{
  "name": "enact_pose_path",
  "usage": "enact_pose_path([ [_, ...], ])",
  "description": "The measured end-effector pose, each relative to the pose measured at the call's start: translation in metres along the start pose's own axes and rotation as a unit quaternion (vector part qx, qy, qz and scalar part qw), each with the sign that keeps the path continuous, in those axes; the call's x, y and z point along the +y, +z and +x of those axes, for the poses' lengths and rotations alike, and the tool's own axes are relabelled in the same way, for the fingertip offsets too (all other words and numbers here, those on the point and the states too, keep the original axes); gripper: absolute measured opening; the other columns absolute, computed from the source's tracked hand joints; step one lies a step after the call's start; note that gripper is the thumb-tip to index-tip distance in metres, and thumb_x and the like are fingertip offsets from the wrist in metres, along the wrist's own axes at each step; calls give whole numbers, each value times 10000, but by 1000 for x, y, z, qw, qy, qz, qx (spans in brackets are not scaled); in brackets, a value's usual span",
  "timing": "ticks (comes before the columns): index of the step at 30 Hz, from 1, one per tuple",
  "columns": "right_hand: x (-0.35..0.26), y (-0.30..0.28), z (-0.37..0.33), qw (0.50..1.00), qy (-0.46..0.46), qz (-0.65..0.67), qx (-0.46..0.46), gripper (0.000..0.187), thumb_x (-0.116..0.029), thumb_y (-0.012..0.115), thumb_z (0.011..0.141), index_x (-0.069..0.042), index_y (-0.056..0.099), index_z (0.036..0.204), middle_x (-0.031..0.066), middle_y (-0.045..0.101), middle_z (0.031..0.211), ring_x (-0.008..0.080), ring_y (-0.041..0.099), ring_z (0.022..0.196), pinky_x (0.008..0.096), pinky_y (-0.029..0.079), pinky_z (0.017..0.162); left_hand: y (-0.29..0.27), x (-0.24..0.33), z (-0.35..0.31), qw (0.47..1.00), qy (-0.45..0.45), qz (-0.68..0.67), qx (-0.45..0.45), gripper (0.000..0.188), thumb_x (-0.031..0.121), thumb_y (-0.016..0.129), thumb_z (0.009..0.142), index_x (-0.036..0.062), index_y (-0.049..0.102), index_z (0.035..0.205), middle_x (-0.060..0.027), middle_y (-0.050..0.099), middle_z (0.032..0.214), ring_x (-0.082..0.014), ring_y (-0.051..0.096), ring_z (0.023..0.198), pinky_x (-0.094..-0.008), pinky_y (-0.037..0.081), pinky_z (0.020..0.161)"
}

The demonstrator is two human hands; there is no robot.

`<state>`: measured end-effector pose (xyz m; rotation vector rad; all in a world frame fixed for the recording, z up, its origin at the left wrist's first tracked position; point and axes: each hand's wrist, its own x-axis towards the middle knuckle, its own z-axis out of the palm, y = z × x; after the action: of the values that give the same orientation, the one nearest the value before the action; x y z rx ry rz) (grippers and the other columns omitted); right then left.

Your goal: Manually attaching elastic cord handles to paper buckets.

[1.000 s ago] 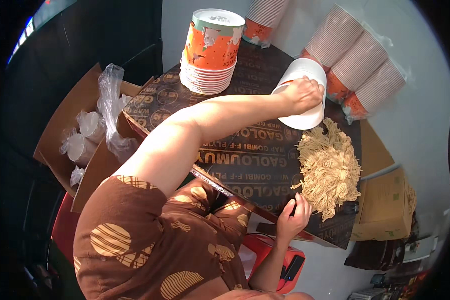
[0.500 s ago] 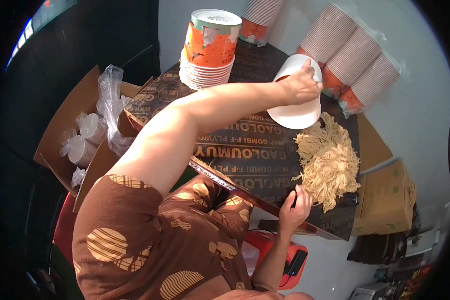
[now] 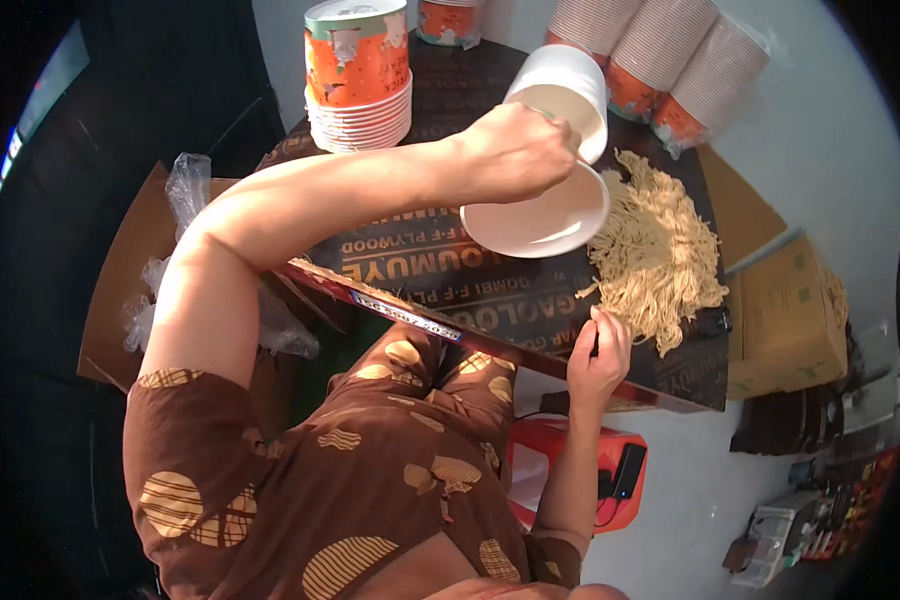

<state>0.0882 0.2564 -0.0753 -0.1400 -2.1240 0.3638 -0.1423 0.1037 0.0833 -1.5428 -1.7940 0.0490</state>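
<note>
Noodles (image 3: 660,250), a pale dry heap, lie unportioned on the dark plywood desk (image 3: 450,270). Left hand (image 3: 515,150) grips two white paper cups (image 3: 555,160), both empty, above the desk. Right hand (image 3: 598,355), loosely curled and holding nothing, rests at the heap's edge.

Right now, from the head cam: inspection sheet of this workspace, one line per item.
Surface: dark printed plywood board, used as a table.
Job's things: white paper cups, held tilted above the board; pile of dry noodles beside them.
Clutter: stack of orange printed cups; sleeves of stacked cups at the far edge.
Hands: left hand grips the white cups; right hand rests at the board's near edge by the noodles.
Cables: nothing seen.
Surroundings: cardboard boxes, red device on the floor.
</note>
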Motion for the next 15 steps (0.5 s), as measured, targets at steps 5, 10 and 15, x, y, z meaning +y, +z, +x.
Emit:
enact_pose_path([
  [5,1,-12,3,982,119,148,10,167,8,564,900,50,653,1034,164,680,1012,295,647,937,358,504,849,-26,22,-14,992,-65,-62,-88,314,91,618,761,45,639,1071,-73,630,1001,-244,674,732,-358,566,589],
  [10,-1,-35,8,984,144,100,11,121,-22,621,908,34,664,1006,130,685,965,264,639,875,354,502,797,-41,28,-32,979,-94,-179,-24,321,107,622,814,19,624,1123,-116,680,1036,-303,683,750,-391,567,624],
  [15,19,-50,7,988,150,24,24,91,-48,627,920,24,659,965,76,642,888,162,586,788,292,486,743,-47,31,-57,961,-127,-241,41,493,255,709,834,12,571,1241,-191,648,1158,-366,678,862,-409,571,722],
])
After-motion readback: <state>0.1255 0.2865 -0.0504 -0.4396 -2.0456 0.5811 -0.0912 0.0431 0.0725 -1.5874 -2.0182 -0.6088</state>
